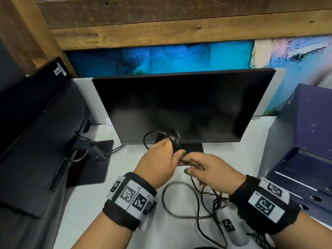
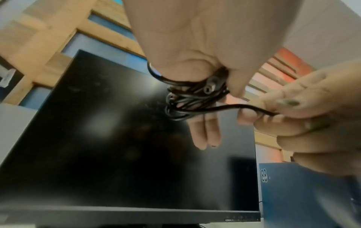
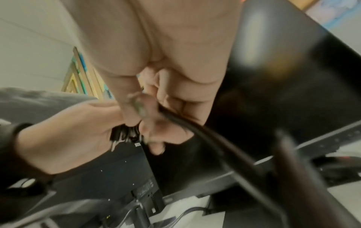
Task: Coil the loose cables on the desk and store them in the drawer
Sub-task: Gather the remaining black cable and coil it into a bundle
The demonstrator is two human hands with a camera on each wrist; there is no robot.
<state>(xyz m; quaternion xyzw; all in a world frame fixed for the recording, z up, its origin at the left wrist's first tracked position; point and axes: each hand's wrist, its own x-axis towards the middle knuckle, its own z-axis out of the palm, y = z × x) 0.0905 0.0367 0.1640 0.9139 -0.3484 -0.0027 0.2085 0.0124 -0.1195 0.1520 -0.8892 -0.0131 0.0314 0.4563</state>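
A black cable (image 1: 179, 200) trails in loose loops over the white desk (image 1: 100, 200). Several turns of it form a coil (image 1: 173, 140) wound round my left hand (image 1: 161, 157), just in front of the monitor. In the left wrist view the coil (image 2: 187, 98) wraps the palm, the thumb holds it and two fingers (image 2: 205, 132) stick out straight below. My right hand (image 1: 203, 169) pinches the strand (image 2: 234, 107) leading out of the coil between thumb and fingers. The right wrist view shows that strand (image 3: 195, 131) running blurred from the pinch toward the camera.
A dark monitor (image 1: 176, 105) stands right behind my hands on its base (image 1: 192, 147). A second monitor (image 1: 36, 123) stands at the left with its own cables (image 1: 93, 150). A blue box (image 1: 305, 141) stands at the right. A white device (image 1: 231, 227) lies under my right wrist.
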